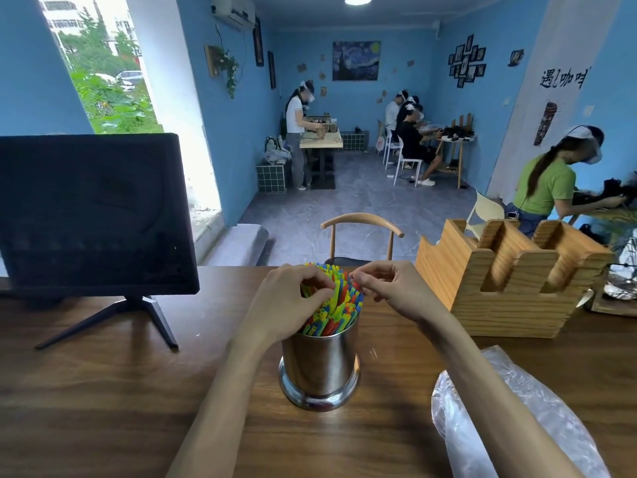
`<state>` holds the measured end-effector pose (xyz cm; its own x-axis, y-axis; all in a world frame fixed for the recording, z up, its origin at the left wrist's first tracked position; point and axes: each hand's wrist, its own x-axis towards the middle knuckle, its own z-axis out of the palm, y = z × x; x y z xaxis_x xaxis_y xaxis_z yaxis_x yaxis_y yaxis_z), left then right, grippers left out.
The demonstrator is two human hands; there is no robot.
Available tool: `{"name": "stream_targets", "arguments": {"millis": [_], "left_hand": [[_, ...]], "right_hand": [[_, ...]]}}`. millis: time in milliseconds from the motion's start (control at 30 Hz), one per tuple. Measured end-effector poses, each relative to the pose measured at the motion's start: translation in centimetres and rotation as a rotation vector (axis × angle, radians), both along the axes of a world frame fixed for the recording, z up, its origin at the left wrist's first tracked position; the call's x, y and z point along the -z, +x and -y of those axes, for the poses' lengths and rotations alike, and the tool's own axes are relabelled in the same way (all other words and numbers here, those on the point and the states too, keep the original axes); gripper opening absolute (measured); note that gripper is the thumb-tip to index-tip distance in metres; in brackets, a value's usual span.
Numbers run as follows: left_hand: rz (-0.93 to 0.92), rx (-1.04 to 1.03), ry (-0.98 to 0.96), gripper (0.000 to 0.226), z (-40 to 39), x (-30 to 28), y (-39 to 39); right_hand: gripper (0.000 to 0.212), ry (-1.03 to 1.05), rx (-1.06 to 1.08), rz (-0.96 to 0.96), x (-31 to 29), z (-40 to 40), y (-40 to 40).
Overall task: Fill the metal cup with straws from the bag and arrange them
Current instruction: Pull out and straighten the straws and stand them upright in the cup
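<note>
Wooden counter (103, 391): monitor (93, 215) far left, wooden organizer (499, 288) far right. Clear plastic bag (517, 408) lies near right, apparently emptied. Metal cup (320, 367) stands centre, packed with coloured straws (339, 305). Our left hand (286, 298) and right hand (389, 288) curl fingers round the straw tops, pinching them. We judge filling done, arranging underway; next we need to even the tips and spread the bunch.

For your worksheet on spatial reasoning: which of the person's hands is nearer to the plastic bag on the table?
Right. The right hand is at the straws, on the plastic bag's side; the left hand is beyond the metal cup.
</note>
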<state>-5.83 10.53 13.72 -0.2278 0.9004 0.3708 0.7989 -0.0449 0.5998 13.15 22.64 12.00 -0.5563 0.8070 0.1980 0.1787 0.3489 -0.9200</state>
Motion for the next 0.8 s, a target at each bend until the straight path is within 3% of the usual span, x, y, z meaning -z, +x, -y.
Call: {"name": "stream_targets", "arguments": {"millis": [467, 800], "left_hand": [[-0.037, -0.022, 0.010, 0.004, -0.5, 0.3, 0.2], [-0.023, -0.028, -0.015, 0.005, -0.6, 0.2, 0.2]], "right_hand": [[0.019, 0.356, -0.085, 0.448, -2.5, 1.1, -0.7], [0.007, 0.452, -0.005, 0.537, -2.8, 1.3, -2.1]]}}
